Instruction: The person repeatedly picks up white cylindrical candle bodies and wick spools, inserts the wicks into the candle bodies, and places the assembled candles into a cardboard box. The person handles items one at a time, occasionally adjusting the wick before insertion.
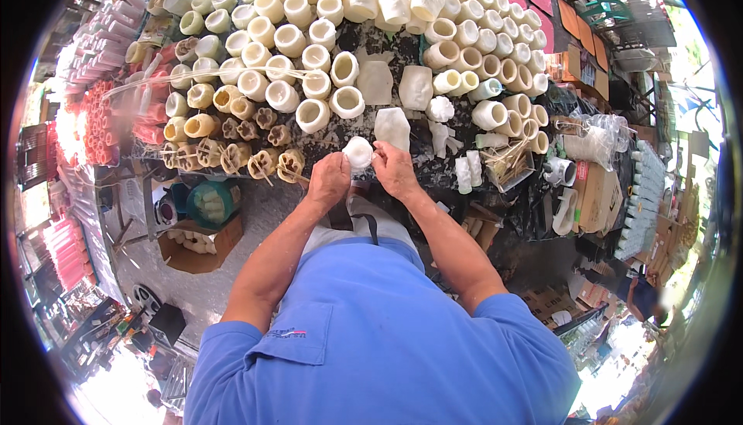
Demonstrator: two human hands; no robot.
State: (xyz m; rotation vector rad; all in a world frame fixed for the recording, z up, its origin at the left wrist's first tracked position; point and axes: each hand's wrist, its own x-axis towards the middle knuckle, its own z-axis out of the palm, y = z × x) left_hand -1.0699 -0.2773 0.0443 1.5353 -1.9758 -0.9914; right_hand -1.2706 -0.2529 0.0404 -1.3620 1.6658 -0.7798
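From my feed I see both hands meeting at the near edge of a dark, cluttered table [364, 38]. The left hand [329, 179] and the right hand [393, 169] are each curled around a small white candle [358, 152], a rounded, waxy lump with a smooth matte surface, pinched between the fingertips from either side. It sits right between the two hands, just above the table's near edge and close to my chest.

Just beyond it stands a white block [392, 127] with soft, faceted sides, and further back two more like it, one cream [375, 82], one whiter [416, 87]. To the left are rows of hollow cream cylinders [346, 102], thick-walled with open round tops. Nearer the left edge lie yellowish flower-shaped pieces [263, 163] with thin sticks laid across them. A long bundle of pale thin sticks [201, 80] lies across the cylinders.

To the right, small white ribbed pieces [463, 173] stand upright beside a tray of short sticks [507, 163]. Far left, red and pink candles [97, 119] lie stacked in rows. Below the table's left side sits a cardboard box [203, 243] holding pale lumps, with a green round tub [209, 202] just above it.
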